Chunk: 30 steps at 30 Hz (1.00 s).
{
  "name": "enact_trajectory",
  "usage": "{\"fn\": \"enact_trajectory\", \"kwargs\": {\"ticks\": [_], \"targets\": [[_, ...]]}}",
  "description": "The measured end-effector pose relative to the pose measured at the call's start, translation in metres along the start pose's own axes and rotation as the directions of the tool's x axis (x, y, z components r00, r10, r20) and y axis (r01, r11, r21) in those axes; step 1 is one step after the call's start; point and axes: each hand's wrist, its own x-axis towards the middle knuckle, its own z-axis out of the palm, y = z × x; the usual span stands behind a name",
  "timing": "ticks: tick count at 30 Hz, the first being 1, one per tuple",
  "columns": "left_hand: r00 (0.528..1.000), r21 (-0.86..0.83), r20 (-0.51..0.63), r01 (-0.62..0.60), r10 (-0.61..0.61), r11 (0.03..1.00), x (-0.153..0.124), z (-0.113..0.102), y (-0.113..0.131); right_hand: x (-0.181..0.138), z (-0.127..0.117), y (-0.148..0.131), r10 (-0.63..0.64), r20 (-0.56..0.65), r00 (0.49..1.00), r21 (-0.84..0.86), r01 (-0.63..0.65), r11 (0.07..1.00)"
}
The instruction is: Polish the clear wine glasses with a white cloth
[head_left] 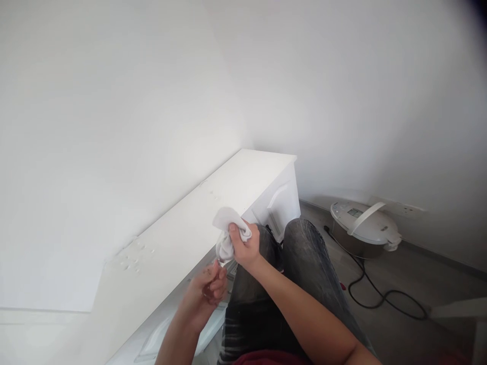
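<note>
A bunched white cloth (pixel 225 246) is in my right hand (pixel 248 247), whose fingers and thumb close round it. Its loose upper part flares out above the thumb. Just below and to the left, my left hand (pixel 211 284) is closed in a pinch. A small shiny piece shows between its fingertips and the lower end of the cloth, too little of it to name. Both hands are close together over the front edge of the white cabinet top (pixel 182 233), above my knees.
Water drops (pixel 133 261) dot the cabinet top at the left. Below its edge is a glass-panelled front (pixel 163 334). A rice cooker (pixel 367 225) with a raised handle stands on the floor at the right, its black cord (pixel 365 304) looped beside it. White walls meet behind the cabinet.
</note>
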Motion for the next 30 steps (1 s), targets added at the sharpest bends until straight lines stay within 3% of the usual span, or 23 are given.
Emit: {"fn": "enact_trajectory", "kwargs": {"ticks": [2, 3, 4, 6, 7, 9, 12, 14, 16, 18, 19, 20, 21, 23, 25, 27, 30], "targets": [[0.986, -0.185, 0.118, 0.136, -0.115, 0.973, -0.002, -0.001, 0.003, 0.0, -0.001, 0.005, -0.026, 0.004, 1.0, 0.108, 0.025, 0.994], [0.985, -0.225, 0.13, 0.14, -0.113, 0.964, -0.002, -0.001, 0.003, 0.0, 0.002, 0.007, 0.027, -0.052, 0.998, 0.189, -0.017, 0.982], [0.994, -0.228, 0.093, 0.078, -0.058, 0.971, 0.0, 0.0, 0.003, 0.001, 0.006, 0.009, 0.121, -0.132, 0.984, 0.286, -0.079, 0.955], [0.985, -0.104, -0.057, -0.169, 0.164, 0.98, 0.004, 0.002, 0.0, 0.004, 0.019, 0.008, 0.363, -0.214, 0.907, 0.494, -0.22, 0.841], [0.953, 0.007, -0.111, -0.281, 0.28, 0.96, 0.007, 0.004, -0.002, 0.006, 0.025, 0.006, 0.458, -0.166, 0.873, 0.574, -0.292, 0.765], [0.876, 0.236, -0.142, -0.422, 0.461, 0.875, 0.01, 0.005, -0.004, 0.007, 0.032, -0.003, 0.551, 0.053, 0.833, 0.651, -0.448, 0.613], [0.781, 0.543, -0.108, -0.472, 0.615, 0.695, 0.011, 0.003, -0.006, 0.008, 0.031, -0.019, 0.488, 0.446, 0.75, 0.631, -0.65, 0.423], [0.682, 0.745, -0.107, -0.426, 0.723, 0.513, 0.01, 0.0, -0.008, 0.007, 0.028, -0.025, 0.401, 0.623, 0.672, 0.587, -0.74, 0.327], [0.534, 0.9, -0.125, -0.294, 0.836, 0.322, 0.01, -0.003, -0.01, 0.003, 0.029, -0.025, 0.361, 0.7, 0.617, 0.552, -0.787, 0.276], [0.344, 0.966, -0.134, -0.164, 0.929, 0.2, 0.012, -0.005, -0.012, -0.006, 0.035, -0.022, 0.412, 0.661, 0.627, 0.556, -0.778, 0.292], [0.285, 0.97, -0.149, -0.142, 0.947, 0.195, 0.012, -0.004, -0.012, -0.011, 0.039, -0.019, 0.441, 0.612, 0.657, 0.558, -0.753, 0.349], [0.276, 0.959, -0.18, -0.163, 0.944, 0.231, 0.013, -0.004, -0.01, -0.017, 0.043, -0.016, 0.456, 0.547, 0.702, 0.543, -0.712, 0.445], [0.311, 0.931, -0.219, -0.216, 0.925, 0.293, 0.013, -0.003, -0.008, -0.022, 0.046, -0.014, 0.441, 0.482, 0.757, 0.5, -0.651, 0.571], [0.458, 0.836, -0.27, -0.325, 0.847, 0.443, 0.013, -0.002, -0.002, -0.031, 0.05, -0.011, 0.358, 0.357, 0.863, 0.371, -0.483, 0.793], [0.598, 0.753, -0.257, -0.368, 0.759, 0.545, 0.012, -0.004, 0.003, -0.033, 0.049, -0.012, 0.295, 0.229, 0.928, 0.268, -0.351, 0.897], [0.685, 0.724, -0.21, -0.371, 0.698, 0.582, 0.012, -0.009, 0.005, -0.029, 0.046, -0.016, 0.325, 0.132, 0.936, 0.257, -0.349, 0.901], [0.788, 0.619, -0.14, -0.404, 0.6, 0.674, 0.012, -0.017, 0.001, -0.019, 0.04, -0.022, 0.501, 0.142, 0.853, 0.366, -0.516, 0.775]]}}
